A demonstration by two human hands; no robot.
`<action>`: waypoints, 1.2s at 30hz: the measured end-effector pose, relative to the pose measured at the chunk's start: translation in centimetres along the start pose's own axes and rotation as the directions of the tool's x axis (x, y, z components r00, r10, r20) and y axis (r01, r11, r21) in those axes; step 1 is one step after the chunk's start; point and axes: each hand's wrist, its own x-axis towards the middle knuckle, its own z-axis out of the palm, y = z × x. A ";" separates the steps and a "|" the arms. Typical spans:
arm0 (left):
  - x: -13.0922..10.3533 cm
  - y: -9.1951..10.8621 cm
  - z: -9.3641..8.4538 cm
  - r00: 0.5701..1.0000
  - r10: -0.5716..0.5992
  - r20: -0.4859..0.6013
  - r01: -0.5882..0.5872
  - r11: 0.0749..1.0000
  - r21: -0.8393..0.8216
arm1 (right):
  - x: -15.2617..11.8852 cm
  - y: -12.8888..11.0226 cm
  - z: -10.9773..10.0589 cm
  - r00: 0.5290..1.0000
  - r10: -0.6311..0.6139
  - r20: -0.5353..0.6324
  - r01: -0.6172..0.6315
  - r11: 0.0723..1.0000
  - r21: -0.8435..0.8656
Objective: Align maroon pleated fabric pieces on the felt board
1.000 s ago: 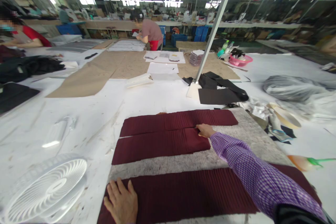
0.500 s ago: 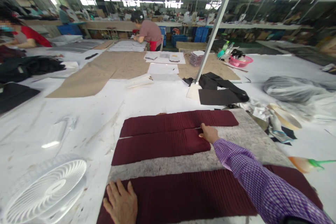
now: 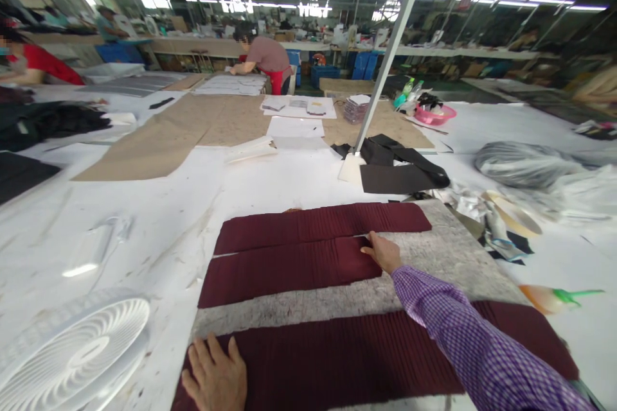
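Note:
My left hand (image 3: 218, 374) lies flat with fingers spread on the left end of the wide stack of maroon fabric (image 3: 337, 359) nearest me. My right hand (image 3: 383, 252) reaches to the right end of the shorter maroon fabric strip (image 3: 284, 273), thumb and fingers closed at its upper corner; the fingertips are partly hidden. Just beyond lies a longer maroon strip (image 3: 318, 226), with a narrow gap between the two. All these pieces rest on a mottled grey sheet (image 3: 448, 250). My right forearm, in a purple checked sleeve, crosses over the near stack.
A white fan (image 3: 91, 353) stands at the left front. To the right lie an orange bottle with a green nozzle (image 3: 544, 298) and a roll of tape (image 3: 515, 215). Black fabric (image 3: 400, 176) surrounds the foot of a slanting metal pole (image 3: 385, 70). Other people work farther back.
The view has shifted slightly, so most things sit a little farther left. Both hands keep about the same places on the fabric.

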 end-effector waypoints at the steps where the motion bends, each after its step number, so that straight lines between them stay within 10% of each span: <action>1: 0.0 0.0 0.0 1.000 0.000 -0.002 0.000 1.000 -0.006 | 0.0 0.1 0.1 1.000 -0.013 -0.001 0.013 1.000 0.007; 19: -0.2 -0.1 0.0 1.000 0.012 0.001 -0.012 0.999 0.036 | 1.4 1.1 0.4 0.993 -0.078 0.083 0.077 0.997 0.025; 28: -0.1 0.1 0.0 1.000 0.000 0.000 0.000 1.000 0.002 | 0.6 -0.8 -0.3 0.944 -0.235 -0.233 0.242 0.970 0.000; 36: -0.1 0.1 -0.1 1.000 -0.002 0.029 0.001 1.000 0.027 | 0.4 -6.8 5.5 0.862 -0.402 -0.310 0.431 0.902 0.029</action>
